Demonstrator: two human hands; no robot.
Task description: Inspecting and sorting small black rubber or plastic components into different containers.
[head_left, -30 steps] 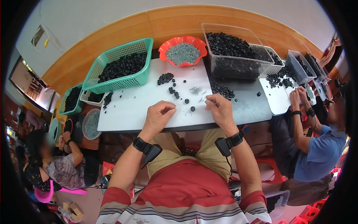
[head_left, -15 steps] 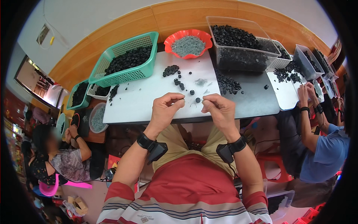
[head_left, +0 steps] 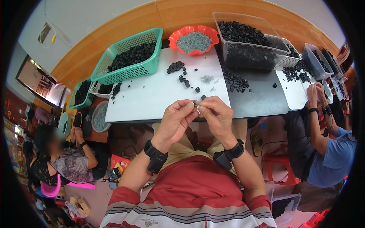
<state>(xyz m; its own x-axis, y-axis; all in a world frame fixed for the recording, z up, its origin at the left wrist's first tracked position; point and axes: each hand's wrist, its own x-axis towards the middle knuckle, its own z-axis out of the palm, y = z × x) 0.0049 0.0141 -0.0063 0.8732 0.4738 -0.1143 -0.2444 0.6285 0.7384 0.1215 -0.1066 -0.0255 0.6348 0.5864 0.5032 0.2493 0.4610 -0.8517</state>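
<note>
My left hand point(head_left: 175, 122) and my right hand point(head_left: 215, 116) meet fingertip to fingertip just in front of the white table's point(head_left: 152, 95) near edge. Between the fingertips they pinch a small dark and grey part point(head_left: 196, 104); which hand bears it more I cannot tell. Loose small black round pieces point(head_left: 184, 78) lie scattered on the table beyond my hands, next to a little heap of grey bits point(head_left: 207, 79). Black bands sit on both my wrists.
A green basket point(head_left: 131, 57) of black pieces stands back left, an orange bowl point(head_left: 194, 38) of grey bits at the back middle, a clear bin point(head_left: 247, 43) of black pieces back right. One person point(head_left: 327, 140) works on my right, another point(head_left: 61, 159) sits lower left.
My hands have lifted off the table and drawn back toward me, coming together. They now pinch a small part between the fingertips.
</note>
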